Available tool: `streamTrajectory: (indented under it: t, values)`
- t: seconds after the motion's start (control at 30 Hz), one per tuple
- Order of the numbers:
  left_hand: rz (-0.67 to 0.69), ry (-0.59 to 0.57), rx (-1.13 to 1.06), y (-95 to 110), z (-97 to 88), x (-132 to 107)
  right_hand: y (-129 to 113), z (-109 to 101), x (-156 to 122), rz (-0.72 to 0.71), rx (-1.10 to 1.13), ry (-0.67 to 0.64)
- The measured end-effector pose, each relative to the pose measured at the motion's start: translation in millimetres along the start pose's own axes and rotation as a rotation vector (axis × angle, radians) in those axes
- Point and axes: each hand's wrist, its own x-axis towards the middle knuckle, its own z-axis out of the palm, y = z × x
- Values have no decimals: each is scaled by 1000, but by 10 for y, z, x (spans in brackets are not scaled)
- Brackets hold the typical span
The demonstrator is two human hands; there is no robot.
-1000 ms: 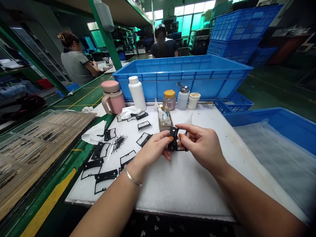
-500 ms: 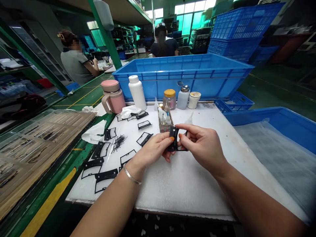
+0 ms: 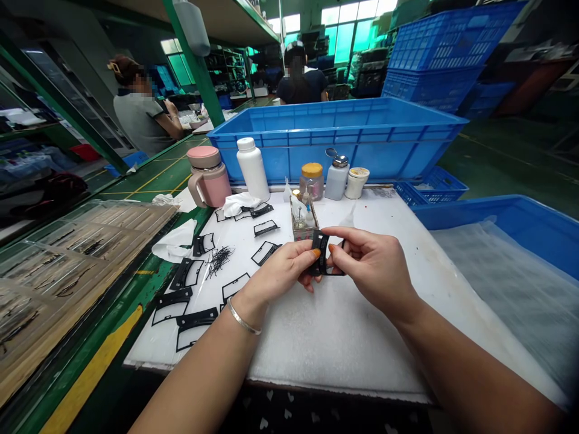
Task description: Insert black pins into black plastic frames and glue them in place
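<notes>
Both my hands hold one small black plastic frame part (image 3: 320,248) upright above the white foam mat (image 3: 325,337). My left hand (image 3: 280,274) pinches its left edge with thumb and fingers. My right hand (image 3: 373,268) pinches its right side, fingers curled round it. To the left on the mat lie several more black frame parts (image 3: 196,316) and a small heap of thin black pins (image 3: 218,259). A small box (image 3: 302,222) with little tools stands just beyond my hands.
Behind the mat stand a pink mug (image 3: 208,176), a white bottle (image 3: 253,169), a yellow-lidded jar (image 3: 311,179), a pump dispenser (image 3: 336,176) and a big blue crate (image 3: 339,135). Another blue crate (image 3: 520,241) with clear film lies right. Clear trays (image 3: 67,259) lie left. Two people work further back.
</notes>
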Motion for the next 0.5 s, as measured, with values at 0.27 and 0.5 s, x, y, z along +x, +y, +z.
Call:
streamTrajectory:
  t: [0.27, 0.5]
  values:
    - [-26, 64, -25, 31, 62, -15, 10, -7, 16, 0, -18, 8]
    - [-29, 45, -37, 6, 49, 0, -5, 7, 14, -11, -28, 11]
